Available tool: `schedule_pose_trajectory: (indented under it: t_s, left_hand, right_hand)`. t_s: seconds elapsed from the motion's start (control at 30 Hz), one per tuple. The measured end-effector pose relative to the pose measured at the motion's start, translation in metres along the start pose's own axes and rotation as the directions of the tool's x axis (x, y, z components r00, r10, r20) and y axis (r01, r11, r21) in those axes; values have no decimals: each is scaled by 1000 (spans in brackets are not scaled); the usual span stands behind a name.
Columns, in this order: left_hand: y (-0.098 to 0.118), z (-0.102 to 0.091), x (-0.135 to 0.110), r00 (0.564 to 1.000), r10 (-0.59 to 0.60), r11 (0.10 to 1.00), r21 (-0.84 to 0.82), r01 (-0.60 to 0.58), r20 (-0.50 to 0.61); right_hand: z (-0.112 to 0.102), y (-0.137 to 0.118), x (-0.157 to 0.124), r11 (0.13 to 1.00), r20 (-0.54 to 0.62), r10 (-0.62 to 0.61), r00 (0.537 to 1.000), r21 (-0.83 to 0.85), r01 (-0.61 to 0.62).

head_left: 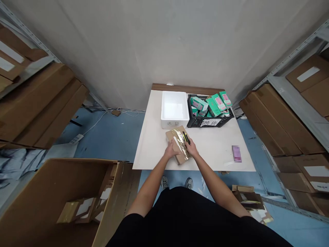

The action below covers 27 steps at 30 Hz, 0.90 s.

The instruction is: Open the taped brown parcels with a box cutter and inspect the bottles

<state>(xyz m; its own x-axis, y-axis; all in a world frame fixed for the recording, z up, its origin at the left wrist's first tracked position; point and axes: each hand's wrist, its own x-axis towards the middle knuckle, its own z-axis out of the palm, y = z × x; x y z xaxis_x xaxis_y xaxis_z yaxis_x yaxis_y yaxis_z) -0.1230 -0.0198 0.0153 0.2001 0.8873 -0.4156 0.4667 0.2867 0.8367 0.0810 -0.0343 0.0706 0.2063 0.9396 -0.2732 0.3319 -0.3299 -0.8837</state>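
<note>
A taped cardboard box (182, 156) lies flat at a slant near the front of the white table, with shiny tape along its top and a white label partly covered. My left hand (170, 151) rests on the box's left side, thumb and fingers spread apart against the cardboard. Over the right part of the box, my right hand (191, 147) is closed around a yellow and black box cutter (186, 137). The cutter's tip points away from me, above the taped top; whether its blade is out is too small to see.
Behind the box stand a white foam bin (174, 122) and a black crate (197, 122) of green-and-white boxes. A blurred purple item (236, 153) lies at the table's right. A large open carton (84, 160) stands at left; shelves (293, 91) of cartons flank both sides.
</note>
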Motion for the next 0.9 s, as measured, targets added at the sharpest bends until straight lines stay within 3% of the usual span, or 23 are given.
schedule_pose_trajectory:
  t_s: [0.1,0.17,0.23,0.3,0.4,0.9]
  left_hand:
    - [21,40,3,999,-31,956,291,35,-19]
    - [31,43,10,999,37,881,471,-32,-2]
    - [36,33,18,992,87,812,570,-125,94]
    - [35,21,25,982,72,785,598,-165,177]
    - [32,14,33,982,53,772,616,-157,183]
    - [30,23,41,976,36,832,535,-148,214]
  right_hand:
    - [-4,-11,26,987,6,-111,994,-117,111]
    - [-7,-18,41,978,45,-122,992,-165,128]
    - [-10,-23,52,970,87,-113,990,-206,128]
    - [-13,-24,60,958,129,-100,987,-255,130]
    - [-14,-22,66,944,175,-77,982,-305,129]
    - [-8,-13,66,910,215,-25,976,-399,111]
